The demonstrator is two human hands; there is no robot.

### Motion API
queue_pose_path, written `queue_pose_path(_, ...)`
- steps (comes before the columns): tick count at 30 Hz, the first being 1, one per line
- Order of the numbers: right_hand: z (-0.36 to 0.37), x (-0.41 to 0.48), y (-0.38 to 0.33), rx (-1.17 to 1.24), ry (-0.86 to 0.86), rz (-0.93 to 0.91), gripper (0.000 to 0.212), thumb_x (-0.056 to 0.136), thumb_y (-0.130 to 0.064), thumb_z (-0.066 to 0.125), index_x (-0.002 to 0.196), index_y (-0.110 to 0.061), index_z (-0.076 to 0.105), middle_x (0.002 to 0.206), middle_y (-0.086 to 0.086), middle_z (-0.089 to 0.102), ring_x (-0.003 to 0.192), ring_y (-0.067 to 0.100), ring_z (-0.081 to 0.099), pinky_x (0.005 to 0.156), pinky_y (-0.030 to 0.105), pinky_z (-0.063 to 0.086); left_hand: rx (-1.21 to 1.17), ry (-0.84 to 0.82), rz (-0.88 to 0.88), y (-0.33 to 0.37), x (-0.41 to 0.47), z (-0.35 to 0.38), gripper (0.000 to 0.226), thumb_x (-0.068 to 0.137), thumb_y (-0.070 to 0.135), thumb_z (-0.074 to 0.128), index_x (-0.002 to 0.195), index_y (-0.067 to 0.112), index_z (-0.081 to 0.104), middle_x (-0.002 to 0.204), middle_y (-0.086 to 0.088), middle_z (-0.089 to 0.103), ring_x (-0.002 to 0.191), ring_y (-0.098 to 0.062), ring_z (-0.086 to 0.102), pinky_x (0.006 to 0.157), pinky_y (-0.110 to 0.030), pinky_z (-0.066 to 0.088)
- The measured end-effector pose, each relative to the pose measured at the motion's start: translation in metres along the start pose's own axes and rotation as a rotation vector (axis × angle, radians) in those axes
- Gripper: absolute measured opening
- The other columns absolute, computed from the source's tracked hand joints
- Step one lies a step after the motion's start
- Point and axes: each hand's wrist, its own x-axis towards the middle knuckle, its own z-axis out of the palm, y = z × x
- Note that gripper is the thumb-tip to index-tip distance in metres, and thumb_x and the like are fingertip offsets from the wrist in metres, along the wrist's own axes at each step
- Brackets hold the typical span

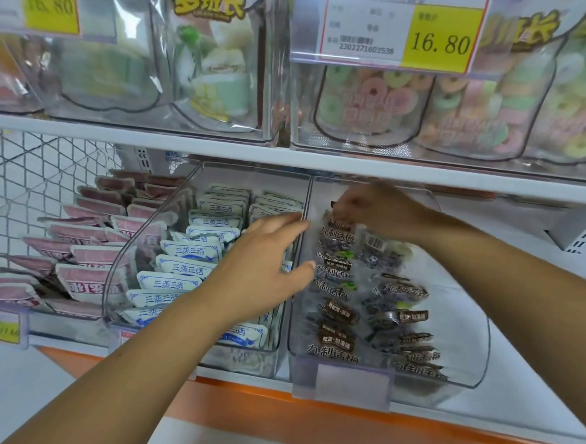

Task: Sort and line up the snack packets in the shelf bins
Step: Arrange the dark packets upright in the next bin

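Three clear shelf bins stand side by side on the lower shelf. The right bin point(471, 353) holds dark plum snack packets point(336, 312) in two rough rows. My right hand point(370, 205) reaches to the back of this bin and pinches the top edge of a dark plum packet point(335, 225). My left hand point(266, 257) rests over the divider between the middle and right bins, fingers spread, thumb touching the dark packets. The middle bin point(119, 280) holds blue-and-white packets point(180, 267) lined up in rows. The left bin has pink packets point(88, 279).
The upper shelf point(187, 145) hangs low over the bins, carrying clear bins of marshmallow bags point(211, 64) and ring-candy bags point(376, 100) with yellow price tags point(440, 39). A wire mesh panel point(32, 181) stands at the left. An orange edge point(342, 424) runs below the shelf.
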Motion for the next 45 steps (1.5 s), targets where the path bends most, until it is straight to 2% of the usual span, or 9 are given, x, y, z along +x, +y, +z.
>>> queue_pose_path(4,-0.027,-0.009,0.025,0.096,0.005,0.145,0.010,0.094,-0.007,0.057,0.094,-0.014,0.064,0.082,0.001,0.058,0.068,0.014,0.057,0.056,0.014,0.043,0.093,0.014,0.117,0.013,0.014,-0.002,0.060,0.091,0.046,0.056,0.146,0.033,0.036,0.152,0.014,0.033,0.139,-0.008,0.025,0.115,-0.025,0.018)
queue_pose_path(12,-0.020,-0.013,0.023,-0.100,-0.162,0.165,0.022,0.093,-0.022,0.060,0.111,-0.032,0.068,0.116,-0.002,0.068,0.105,0.019,0.064,0.089,0.031,0.051,0.501,-0.353,0.232,0.047,0.063,0.025,0.058,0.091,0.044,0.059,0.142,0.022,0.040,0.155,0.002,0.028,0.122,-0.025,0.050,0.093,-0.040,0.050)
queue_pose_path(18,-0.048,-0.043,0.027,-0.555,-0.343,0.105,0.033,0.085,-0.048,0.066,0.115,-0.035,0.065,0.112,-0.016,0.056,0.105,0.009,0.049,0.087,0.027,0.039,0.555,-0.383,0.181,0.050,0.072,0.026,0.041,0.089,0.034,0.066,0.128,0.025,0.058,0.149,0.000,0.029,0.097,-0.023,0.058,0.076,-0.031,0.051)
queue_pose_path(21,-0.032,-0.042,0.036,-0.671,-0.220,0.092,0.026,0.086,-0.033,0.068,0.112,-0.031,0.065,0.114,-0.008,0.060,0.108,0.017,0.053,0.087,0.031,0.045,0.522,-0.367,0.136,0.051,0.081,0.027,0.032,0.089,0.026,0.067,0.120,0.021,0.062,0.139,-0.002,0.036,0.087,-0.020,0.054,0.072,-0.031,0.049)
queue_pose_path(25,-0.042,-0.049,0.043,-0.594,-0.093,0.013,0.014,0.089,-0.014,0.058,0.092,-0.024,0.068,0.106,-0.004,0.060,0.104,0.018,0.055,0.091,0.034,0.046,0.392,-0.333,-0.003,0.046,0.088,0.028,0.023,0.086,0.025,0.070,0.104,0.017,0.058,0.126,-0.003,0.051,0.085,-0.022,0.058,0.076,-0.034,0.052)
queue_pose_path(32,-0.057,-0.094,0.029,0.053,0.142,0.082,0.016,0.090,-0.020,0.062,0.083,-0.032,0.069,0.088,-0.017,0.069,0.085,-0.004,0.062,0.075,0.015,0.047,-0.067,-0.202,-0.022,0.059,0.075,0.018,0.077,0.077,0.048,0.074,0.142,0.031,0.035,0.142,0.004,0.042,0.117,-0.015,0.051,0.091,-0.025,0.041)
queue_pose_path(37,-0.041,-0.107,0.012,0.407,0.364,0.115,0.014,0.087,-0.008,0.066,0.095,-0.018,0.069,0.088,-0.010,0.072,0.079,0.001,0.065,0.064,0.005,0.045,-0.283,-0.170,-0.094,0.062,0.059,0.019,0.051,0.089,0.034,0.067,0.136,0.021,0.051,0.131,0.003,0.057,0.109,-0.012,0.058,0.091,-0.023,0.045)
queue_pose_path(40,-0.030,-0.118,0.005,0.020,0.495,0.057,0.043,0.082,-0.028,0.073,0.121,-0.021,0.057,0.117,-0.006,0.057,0.106,0.008,0.054,0.081,0.016,0.040,-0.696,-0.194,-0.286,0.066,0.047,0.023,0.046,0.088,0.021,0.069,0.131,0.011,0.055,0.124,-0.006,0.063,0.089,-0.019,0.072,0.078,-0.032,0.060)
queue_pose_path(45,-0.005,-0.141,-0.007,-0.227,0.121,-0.090,0.091,0.070,-0.058,0.073,0.146,-0.035,0.029,0.148,-0.011,0.031,0.136,0.008,0.028,0.107,0.023,0.028,-0.959,-0.151,-0.338,0.074,0.026,0.021,0.032,0.089,0.027,0.066,0.115,0.009,0.061,0.101,-0.004,0.073,0.087,-0.017,0.073,0.079,-0.028,0.059)
